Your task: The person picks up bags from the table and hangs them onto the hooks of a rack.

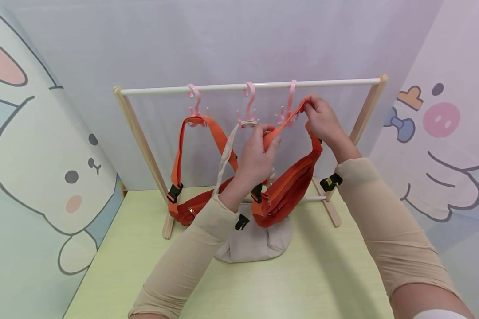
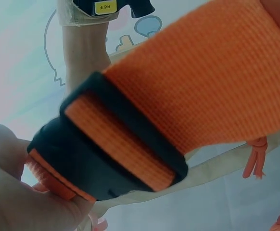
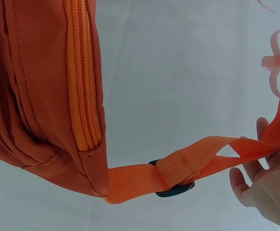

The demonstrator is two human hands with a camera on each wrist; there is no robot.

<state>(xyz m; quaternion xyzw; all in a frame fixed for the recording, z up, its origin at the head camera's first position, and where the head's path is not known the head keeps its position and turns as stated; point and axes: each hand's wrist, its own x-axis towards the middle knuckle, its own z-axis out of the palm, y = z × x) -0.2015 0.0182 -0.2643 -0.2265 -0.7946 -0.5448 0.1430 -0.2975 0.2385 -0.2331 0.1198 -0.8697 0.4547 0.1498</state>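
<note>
An orange-red waist bag hangs tilted under both hands, in front of the right part of a small rack. My left hand pinches its orange strap in front of the middle pink hook. Higher up and to the right, my right hand grips the strap just beside the right pink hook. A black buckle on orange webbing fills the left wrist view. In the right wrist view the zipped bag hangs at the left, its strap running past a black slider.
A second orange-red waist bag hangs from the left pink hook. From the middle hook hangs a beige cloth bag, partly behind my left arm. The white rail sits on wooden legs over a pale green tabletop.
</note>
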